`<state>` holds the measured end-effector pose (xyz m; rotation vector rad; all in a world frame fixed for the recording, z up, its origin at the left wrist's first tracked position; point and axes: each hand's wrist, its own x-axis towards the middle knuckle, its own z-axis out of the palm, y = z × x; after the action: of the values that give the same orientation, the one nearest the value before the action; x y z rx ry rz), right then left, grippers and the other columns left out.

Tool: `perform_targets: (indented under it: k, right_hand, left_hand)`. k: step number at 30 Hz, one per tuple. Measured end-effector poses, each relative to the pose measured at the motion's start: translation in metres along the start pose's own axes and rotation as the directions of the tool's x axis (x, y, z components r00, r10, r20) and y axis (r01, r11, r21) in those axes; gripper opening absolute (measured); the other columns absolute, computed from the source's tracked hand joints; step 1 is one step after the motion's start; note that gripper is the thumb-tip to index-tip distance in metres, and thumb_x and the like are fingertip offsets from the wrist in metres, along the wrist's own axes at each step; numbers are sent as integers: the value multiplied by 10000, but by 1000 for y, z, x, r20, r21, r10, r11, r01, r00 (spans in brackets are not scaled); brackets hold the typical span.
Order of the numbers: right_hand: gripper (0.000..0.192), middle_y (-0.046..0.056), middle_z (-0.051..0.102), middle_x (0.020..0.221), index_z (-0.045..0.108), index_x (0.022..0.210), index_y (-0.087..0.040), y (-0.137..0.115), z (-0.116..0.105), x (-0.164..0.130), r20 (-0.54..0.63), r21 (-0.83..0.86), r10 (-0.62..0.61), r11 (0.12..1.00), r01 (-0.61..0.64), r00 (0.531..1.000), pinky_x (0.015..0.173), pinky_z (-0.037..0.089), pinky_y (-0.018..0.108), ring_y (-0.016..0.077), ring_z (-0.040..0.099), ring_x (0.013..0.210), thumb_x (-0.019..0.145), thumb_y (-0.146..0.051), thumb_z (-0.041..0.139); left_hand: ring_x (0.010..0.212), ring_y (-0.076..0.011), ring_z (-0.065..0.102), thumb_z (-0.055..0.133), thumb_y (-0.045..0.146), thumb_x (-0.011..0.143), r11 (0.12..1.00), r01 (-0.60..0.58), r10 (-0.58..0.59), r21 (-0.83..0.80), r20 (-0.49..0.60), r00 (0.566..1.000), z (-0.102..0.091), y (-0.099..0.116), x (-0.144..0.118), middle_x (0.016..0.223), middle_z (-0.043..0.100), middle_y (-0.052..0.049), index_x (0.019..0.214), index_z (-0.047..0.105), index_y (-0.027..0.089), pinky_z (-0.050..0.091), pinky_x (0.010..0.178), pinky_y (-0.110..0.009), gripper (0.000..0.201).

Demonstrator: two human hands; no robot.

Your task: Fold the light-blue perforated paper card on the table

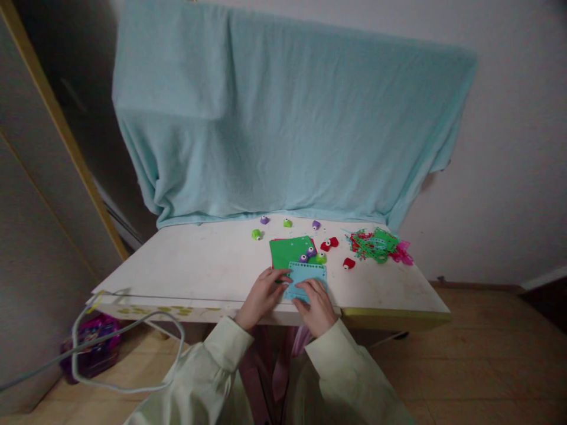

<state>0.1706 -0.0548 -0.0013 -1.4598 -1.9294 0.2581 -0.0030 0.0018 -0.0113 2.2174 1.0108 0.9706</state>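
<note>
A light blue sheet of paper (309, 272) lies at the table's front edge, with a row of small holes along its far edge. My left hand (267, 293) grips its left side, fingers bent and thumb close to the paper. From the right, my right hand (316, 305) holds the lower right part with curled fingers, covering some of the sheet. Just beyond is a green sheet (286, 252) over a red one (272, 241). Two small purple pieces with white eye-like discs (310, 251) and a light green one (321, 258) sit by the papers' edges.
More eyed pieces lie around: red ones (349, 264), purple ones (316, 225) and light green ones (257, 235). A tangled heap of perforated paper scraps (376, 245) is at right. A light blue cloth (292, 136) hangs behind the white table (190, 265). A pale cable (128, 388) loops at left.
</note>
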Motion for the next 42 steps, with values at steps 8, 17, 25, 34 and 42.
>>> perform_targets:
  k: [8, 17, 25, 34, 42]
  right_hand:
    - [138, 19, 597, 851, 604, 801, -214, 4, 9, 8, 104, 135, -2, 991, -12, 995, 785, 403, 333, 213, 529, 897, 723, -177, 712]
    - [47, 22, 600, 847, 633, 789, -220, 0, 15, 8, 105, 203, -55, 979, 33, 993, 804, 392, 339, 202, 526, 890, 794, -180, 657]
    - [74, 25, 602, 867, 643, 810, -225, 1, 11, 11, 135, 240, -100, 969, 65, 986, 811, 396, 347, 206, 519, 897, 810, -152, 632]
    - [93, 28, 592, 885, 638, 871, -224, 7, 5, 10, 131, 324, -87, 945, 40, 988, 805, 425, 336, 197, 544, 899, 815, -153, 615]
    - [54, 31, 572, 871, 623, 808, -213, 8, 8, 9, 123, 305, -79, 952, 38, 989, 801, 434, 330, 193, 545, 879, 816, -161, 608]
  left_hand:
    - [1109, -210, 510, 628, 159, 761, 998, -6, 9, -57, 55, 998, -5, -3, 0, 1088, 632, -22, 1146, 544, 254, 214, 1082, -412, 406]
    - [1195, -210, 447, 604, 159, 773, 999, 6, -2, -36, 103, 995, -4, -8, 0, 1165, 602, -12, 1090, 562, 259, 155, 1103, -411, 335]
    - [1251, -209, 393, 563, 130, 761, 998, 37, -44, 59, 129, 991, -3, -8, -2, 1183, 588, 5, 1125, 528, 282, 96, 1110, -445, 397]
    - [1257, -198, 382, 553, 170, 774, 996, 32, -43, 81, 141, 989, -2, -8, -3, 1187, 578, 16, 1117, 509, 284, 80, 1108, -444, 364]
    - [1263, -201, 371, 586, 232, 785, 995, 55, -68, 88, 142, 988, -2, -5, -3, 1198, 570, 17, 1122, 504, 292, 65, 1107, -453, 352]
